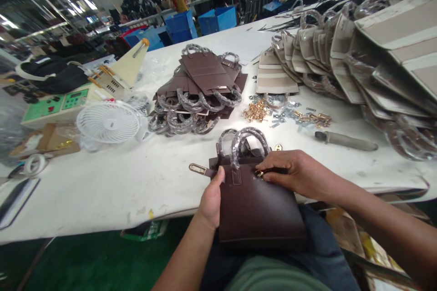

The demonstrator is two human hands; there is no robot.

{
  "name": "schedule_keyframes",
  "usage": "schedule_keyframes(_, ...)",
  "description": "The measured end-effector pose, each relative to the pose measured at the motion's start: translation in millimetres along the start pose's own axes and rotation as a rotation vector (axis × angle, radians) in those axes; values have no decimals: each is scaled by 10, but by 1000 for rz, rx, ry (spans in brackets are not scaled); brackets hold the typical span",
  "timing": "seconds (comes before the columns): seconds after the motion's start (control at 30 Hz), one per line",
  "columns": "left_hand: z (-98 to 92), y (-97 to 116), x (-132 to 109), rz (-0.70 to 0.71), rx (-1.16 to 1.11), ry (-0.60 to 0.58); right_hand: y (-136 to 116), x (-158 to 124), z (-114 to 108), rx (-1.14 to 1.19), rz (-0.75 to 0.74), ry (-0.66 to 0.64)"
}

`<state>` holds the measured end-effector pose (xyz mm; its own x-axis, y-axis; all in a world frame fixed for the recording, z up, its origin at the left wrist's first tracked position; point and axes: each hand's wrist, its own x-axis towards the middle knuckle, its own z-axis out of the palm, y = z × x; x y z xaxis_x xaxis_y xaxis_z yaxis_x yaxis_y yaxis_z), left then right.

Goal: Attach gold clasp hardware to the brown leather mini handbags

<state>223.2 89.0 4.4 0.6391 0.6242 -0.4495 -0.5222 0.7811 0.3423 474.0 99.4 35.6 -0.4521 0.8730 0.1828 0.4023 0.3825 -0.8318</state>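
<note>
A dark brown handbag (pixel 261 209) stands upright on my lap against the table edge, its looped handles (pixel 251 138) wrapped in clear plastic. My left hand (pixel 211 198) grips the bag's left side, thumb on the front panel and fingers hidden behind it. Beside that thumb a strap with a gold-framed end plate (pixel 198 169) sticks out to the left. With fingertips and thumb, my right hand (pixel 290 170) pinches a small gold metal fitting (pixel 260 173) against the upper front panel, right of the handle tab. Part of the fitting is covered by the fingers.
Brown bag pieces (pixel 205 72) lie piled behind the bag, and beige bags (pixel 314 50) are stacked at right. Gold fittings (pixel 256 110), metal plates (pixel 280 111) and a worn-handled tool (pixel 346 140) lie nearby. A white fan (pixel 109 122) and a machine (pixel 64 102) stand left.
</note>
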Motion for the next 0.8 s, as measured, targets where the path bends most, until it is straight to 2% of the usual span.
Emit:
schedule_keyframes(0.17,3,-4,0,42,17,9,-2,-23,69,-114,-33,79)
schedule_keyframes(0.3,-22,-5,11,24,-1,36,-32,-25,105,-230,-96,91)
schedule_keyframes(0.57,0,5,3,25,-42,59,-212,44,86,-517,-212,-99)
schedule_keyframes(0.7,-4,-5,13,56,-33,68,-132,75,80,-479,-238,-134)
schedule_keyframes(0.8,-16,-22,20,73,-21,68,-31,50,91,-392,-249,-93)
